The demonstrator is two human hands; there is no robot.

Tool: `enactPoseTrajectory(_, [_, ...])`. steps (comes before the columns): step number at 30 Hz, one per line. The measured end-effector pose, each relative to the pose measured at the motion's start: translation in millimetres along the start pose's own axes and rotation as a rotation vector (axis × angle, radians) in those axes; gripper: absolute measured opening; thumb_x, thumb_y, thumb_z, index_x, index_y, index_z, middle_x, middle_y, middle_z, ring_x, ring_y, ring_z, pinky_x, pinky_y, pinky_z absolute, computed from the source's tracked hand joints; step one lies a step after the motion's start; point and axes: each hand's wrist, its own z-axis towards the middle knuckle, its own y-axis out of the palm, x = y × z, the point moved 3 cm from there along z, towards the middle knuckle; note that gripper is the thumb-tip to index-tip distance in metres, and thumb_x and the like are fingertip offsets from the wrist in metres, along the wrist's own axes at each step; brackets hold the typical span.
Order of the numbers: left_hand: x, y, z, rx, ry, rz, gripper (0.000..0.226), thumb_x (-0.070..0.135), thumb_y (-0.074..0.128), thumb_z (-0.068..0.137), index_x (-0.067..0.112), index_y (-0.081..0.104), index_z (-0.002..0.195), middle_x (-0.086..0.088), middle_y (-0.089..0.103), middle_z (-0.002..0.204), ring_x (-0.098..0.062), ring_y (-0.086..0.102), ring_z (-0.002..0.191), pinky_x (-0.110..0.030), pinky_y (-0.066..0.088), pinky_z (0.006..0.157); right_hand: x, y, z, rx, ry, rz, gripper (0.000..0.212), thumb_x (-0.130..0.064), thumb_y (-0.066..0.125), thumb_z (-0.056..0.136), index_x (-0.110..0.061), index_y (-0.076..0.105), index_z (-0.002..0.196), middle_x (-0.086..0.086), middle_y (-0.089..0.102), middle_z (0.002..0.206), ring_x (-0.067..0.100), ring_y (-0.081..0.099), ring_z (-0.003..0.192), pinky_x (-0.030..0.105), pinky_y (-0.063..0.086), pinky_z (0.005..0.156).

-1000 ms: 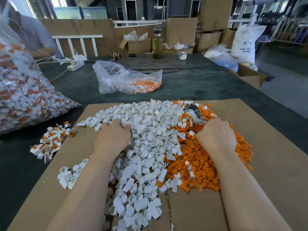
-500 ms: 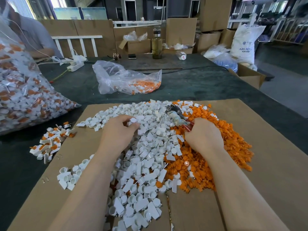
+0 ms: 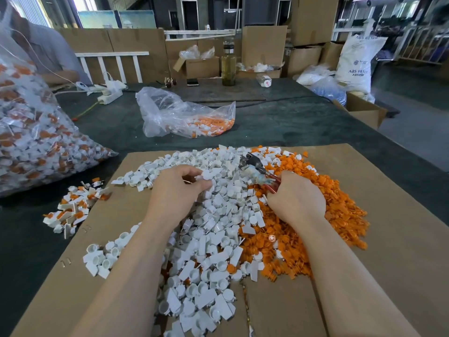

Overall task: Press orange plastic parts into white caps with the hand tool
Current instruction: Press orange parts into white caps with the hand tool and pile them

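A big heap of white caps point(image 3: 209, 239) covers the middle of a cardboard sheet point(image 3: 388, 239), with a heap of orange plastic parts point(image 3: 340, 207) along its right side. My left hand point(image 3: 175, 193) hovers over the white heap and pinches one white cap point(image 3: 206, 175) between thumb and fingers. My right hand point(image 3: 296, 198) grips the red handles of the hand tool point(image 3: 255, 167), whose metal head points up and left toward the cap. Tool head and cap stay a short way apart.
A small pile of joined white-and-orange pieces point(image 3: 73, 207) lies at the cardboard's left edge. A large clear bag of such pieces point(image 3: 31, 132) stands far left. Another clear bag point(image 3: 184, 117) lies behind. A person sits at the back left; boxes and a bottle point(image 3: 228, 64) stand beyond.
My left hand came up out of the white heap holding a cap. My right hand moved left from the orange heap, bringing the tool toward the cap.
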Motion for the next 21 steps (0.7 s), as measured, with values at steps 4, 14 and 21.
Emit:
enactPoseTrajectory(4, [4.8,0.6,-0.6,0.025,0.025,-0.065,0.014,0.032,0.085,0.075,0.034,0.071,0.077,0.015,0.069,0.071,0.000,0.062,0.068,-0.015,0.040,0.058,1.9,-2.3,0.9,0.031,0.000,0.091,0.018,-0.038,0.057,0.091,-0.022,0.049,0.088,-0.006,0.052,0.072,0.010,0.049,0.060,0.024,0.034,0.045])
enactPoseTrajectory(14, [10.5,5.7,-4.9,0.012,0.018,-0.205,0.019,0.017,0.080,0.081,0.029,0.066,0.080,0.005,0.073,0.072,-0.023,0.071,0.066,-0.038,0.060,0.060,-3.3,-0.9,3.4,-0.043,-0.040,0.448,0.022,-0.031,0.065,0.086,-0.030,0.050,0.071,-0.009,0.057,0.069,0.008,0.054,0.061,0.024,0.033,0.048])
enactPoseTrajectory(21, [9.3,7.5,-4.9,-0.040,0.023,-0.132,0.027,0.014,0.076,0.082,0.041,0.076,0.079,0.014,0.073,0.071,-0.022,0.063,0.059,-0.029,0.057,0.060,-1.5,0.5,3.3,-0.052,-0.034,0.311,0.015,-0.031,0.059,0.089,-0.024,0.057,0.075,-0.004,0.059,0.070,0.013,0.055,0.062,0.024,0.034,0.048])
